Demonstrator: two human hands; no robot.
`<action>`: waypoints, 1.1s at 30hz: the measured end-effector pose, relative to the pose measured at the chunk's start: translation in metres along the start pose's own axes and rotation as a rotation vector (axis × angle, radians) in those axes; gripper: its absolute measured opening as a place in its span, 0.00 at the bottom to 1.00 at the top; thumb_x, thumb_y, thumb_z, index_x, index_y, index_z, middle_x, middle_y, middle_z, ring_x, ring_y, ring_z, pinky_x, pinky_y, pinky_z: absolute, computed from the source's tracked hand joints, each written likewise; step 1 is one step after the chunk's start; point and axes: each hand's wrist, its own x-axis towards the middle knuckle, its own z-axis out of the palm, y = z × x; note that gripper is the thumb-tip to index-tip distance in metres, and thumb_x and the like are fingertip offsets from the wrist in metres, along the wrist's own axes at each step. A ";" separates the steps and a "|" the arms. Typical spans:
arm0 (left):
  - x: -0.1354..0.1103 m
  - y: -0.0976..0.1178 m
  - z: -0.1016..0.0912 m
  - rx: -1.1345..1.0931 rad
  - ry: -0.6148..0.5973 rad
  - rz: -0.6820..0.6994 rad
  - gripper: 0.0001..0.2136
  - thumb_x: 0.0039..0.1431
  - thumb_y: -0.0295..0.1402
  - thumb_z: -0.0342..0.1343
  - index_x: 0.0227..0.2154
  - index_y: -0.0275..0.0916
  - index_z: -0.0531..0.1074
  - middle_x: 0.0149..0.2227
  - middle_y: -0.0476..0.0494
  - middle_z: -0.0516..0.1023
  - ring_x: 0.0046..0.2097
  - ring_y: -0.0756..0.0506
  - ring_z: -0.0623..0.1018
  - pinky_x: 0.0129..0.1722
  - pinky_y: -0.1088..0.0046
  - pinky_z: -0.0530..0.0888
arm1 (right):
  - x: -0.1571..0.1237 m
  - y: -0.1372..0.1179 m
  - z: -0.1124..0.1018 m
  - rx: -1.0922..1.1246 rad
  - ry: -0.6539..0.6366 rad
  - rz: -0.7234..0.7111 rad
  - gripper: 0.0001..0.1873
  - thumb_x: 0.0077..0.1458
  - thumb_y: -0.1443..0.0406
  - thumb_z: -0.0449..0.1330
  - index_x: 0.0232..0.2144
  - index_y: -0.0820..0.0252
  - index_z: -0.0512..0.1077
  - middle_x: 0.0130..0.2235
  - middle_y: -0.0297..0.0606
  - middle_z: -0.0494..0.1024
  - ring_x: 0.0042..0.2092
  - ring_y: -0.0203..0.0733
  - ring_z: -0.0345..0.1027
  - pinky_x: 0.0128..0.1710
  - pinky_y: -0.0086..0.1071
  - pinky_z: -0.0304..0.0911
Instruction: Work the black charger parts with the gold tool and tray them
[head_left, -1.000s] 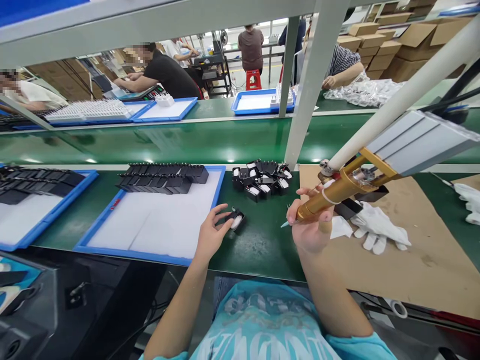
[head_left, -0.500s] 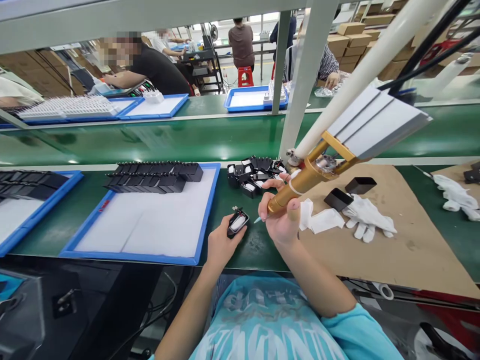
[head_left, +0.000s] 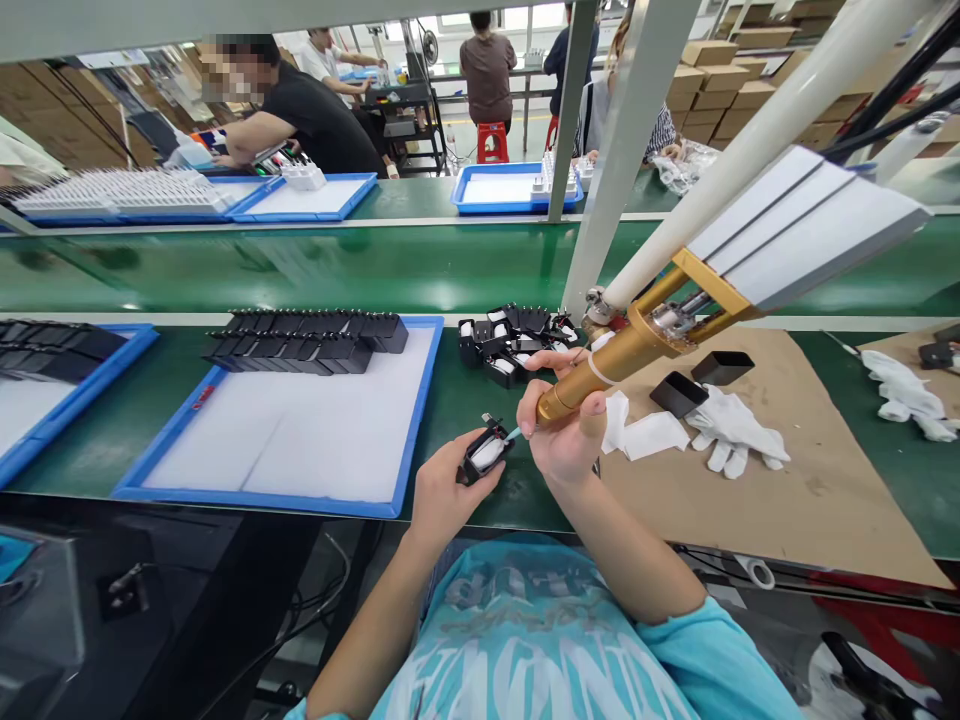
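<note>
My left hand (head_left: 444, 492) is closed around a small black housing (head_left: 486, 453) with a white insert inside its open face and small metal parts at its top end. In my right hand (head_left: 567, 446) is a gold dispensing gun (head_left: 600, 373), gripped near its lower end with fingers wrapped round the barrel. Its pale blue nozzle (head_left: 514, 434) points down-left and meets the edge of the housing; whether anything comes out is too small to see. Just beyond both hands lies a heap of similar black housings (head_left: 504, 346) with white insides.
A blue-rimmed tray (head_left: 386, 508) at left bears rows of black housings (head_left: 304, 340). On brown paper (head_left: 675, 510) at right lie black sleeves (head_left: 679, 395) and white gloves (head_left: 739, 430). A white post (head_left: 611, 150) rises ahead. Several people sit across the green conveyor (head_left: 300, 270).
My left hand has tilted the housing and brought it right, toward the nozzle. The gap between nozzle and housing has closed. My right hand keeps its hold; the view has shifted slightly.
</note>
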 end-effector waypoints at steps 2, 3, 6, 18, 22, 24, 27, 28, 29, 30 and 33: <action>0.000 0.000 0.001 -0.032 -0.007 -0.018 0.16 0.56 0.39 0.60 0.47 0.43 0.72 0.38 0.48 0.81 0.30 0.50 0.77 0.28 0.76 0.74 | 0.000 0.000 0.001 0.013 -0.001 -0.001 0.23 0.53 0.44 0.56 0.44 0.50 0.62 0.39 0.32 0.74 0.15 0.27 0.61 0.11 0.26 0.48; 0.000 -0.001 0.001 -0.049 -0.012 -0.034 0.16 0.56 0.39 0.60 0.48 0.43 0.72 0.39 0.48 0.81 0.30 0.50 0.77 0.28 0.76 0.75 | 0.000 0.000 0.001 0.016 0.000 0.000 0.24 0.53 0.43 0.56 0.44 0.49 0.61 0.40 0.32 0.73 0.15 0.27 0.61 0.10 0.26 0.48; 0.001 -0.004 0.006 -0.078 -0.024 -0.108 0.17 0.56 0.40 0.61 0.48 0.43 0.71 0.38 0.48 0.81 0.29 0.49 0.78 0.31 0.74 0.77 | 0.000 0.000 0.003 0.000 0.009 0.006 0.25 0.52 0.42 0.56 0.44 0.49 0.61 0.39 0.32 0.73 0.15 0.27 0.61 0.10 0.27 0.48; 0.007 0.007 0.028 -0.197 0.072 -0.066 0.17 0.52 0.37 0.62 0.46 0.42 0.73 0.39 0.46 0.81 0.36 0.46 0.80 0.36 0.72 0.77 | -0.005 0.003 0.018 0.030 -0.053 0.038 0.22 0.54 0.43 0.53 0.39 0.50 0.58 0.41 0.33 0.71 0.16 0.27 0.60 0.11 0.27 0.50; 0.007 0.003 0.030 -0.145 0.095 -0.056 0.18 0.53 0.40 0.62 0.47 0.41 0.73 0.39 0.45 0.82 0.38 0.44 0.81 0.38 0.70 0.77 | -0.005 0.002 0.019 0.017 -0.062 0.036 0.22 0.54 0.42 0.52 0.38 0.50 0.57 0.41 0.33 0.70 0.16 0.26 0.60 0.12 0.27 0.49; 0.007 0.001 0.029 -0.119 0.085 -0.032 0.19 0.54 0.40 0.61 0.48 0.41 0.72 0.39 0.45 0.82 0.38 0.44 0.81 0.39 0.70 0.77 | -0.005 0.001 0.019 0.032 -0.054 0.043 0.22 0.53 0.42 0.52 0.40 0.48 0.57 0.42 0.32 0.69 0.16 0.26 0.60 0.11 0.27 0.49; 0.008 -0.006 0.024 -0.072 0.048 0.021 0.18 0.56 0.40 0.60 0.49 0.42 0.72 0.41 0.44 0.81 0.41 0.43 0.80 0.43 0.68 0.77 | -0.004 0.002 0.018 0.025 -0.029 0.030 0.24 0.52 0.40 0.50 0.43 0.46 0.57 0.43 0.33 0.69 0.16 0.27 0.60 0.11 0.27 0.50; 0.009 -0.009 0.023 -0.050 0.031 0.035 0.18 0.57 0.40 0.60 0.49 0.43 0.72 0.43 0.44 0.81 0.43 0.43 0.80 0.44 0.67 0.77 | -0.003 0.003 0.017 0.017 -0.019 0.023 0.25 0.53 0.40 0.49 0.43 0.47 0.57 0.43 0.33 0.69 0.16 0.28 0.60 0.11 0.27 0.50; 0.009 -0.014 0.021 -0.024 0.010 0.039 0.17 0.57 0.40 0.60 0.49 0.43 0.72 0.44 0.44 0.80 0.45 0.43 0.79 0.46 0.67 0.76 | -0.002 0.003 0.016 0.009 -0.009 0.016 0.25 0.53 0.40 0.49 0.44 0.47 0.57 0.43 0.34 0.70 0.16 0.28 0.61 0.11 0.28 0.51; 0.008 -0.019 0.018 0.004 -0.011 0.032 0.16 0.58 0.39 0.60 0.49 0.43 0.72 0.45 0.43 0.80 0.47 0.43 0.79 0.48 0.66 0.75 | -0.001 0.003 0.013 0.003 0.001 0.009 0.24 0.53 0.40 0.48 0.44 0.47 0.58 0.42 0.34 0.70 0.16 0.28 0.61 0.11 0.28 0.51; 0.008 -0.033 0.011 0.045 -0.067 -0.031 0.18 0.57 0.38 0.60 0.51 0.43 0.71 0.50 0.42 0.78 0.52 0.42 0.76 0.53 0.62 0.73 | 0.002 0.002 0.004 0.004 0.023 -0.013 0.22 0.55 0.42 0.49 0.44 0.47 0.60 0.42 0.33 0.70 0.16 0.28 0.61 0.11 0.28 0.51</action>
